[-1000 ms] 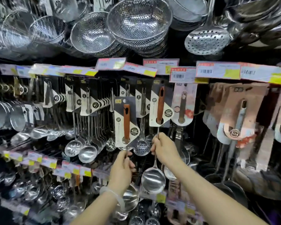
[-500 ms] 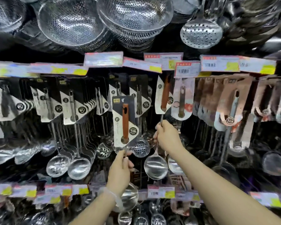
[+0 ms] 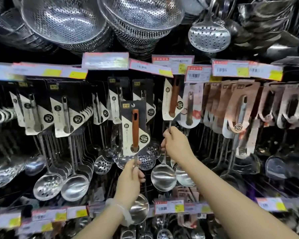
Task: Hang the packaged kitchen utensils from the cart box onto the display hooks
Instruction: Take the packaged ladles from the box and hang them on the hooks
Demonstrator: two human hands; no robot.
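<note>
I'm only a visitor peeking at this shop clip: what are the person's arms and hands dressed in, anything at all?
Very little. Both forearms are bare, with no sleeves in view. The left hand has a pale, translucent band around its wrist, possibly a bracelet or a rolled glove cuff; I cannot tell which. The right hand and its wrist carry nothing: no glove, watch or ring that shows.

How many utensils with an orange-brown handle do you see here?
2. One ladle is held up by the left hand, in front of the rack. One ladle hangs further right, its shaft gripped by the right hand. More may hang hidden behind.
</note>
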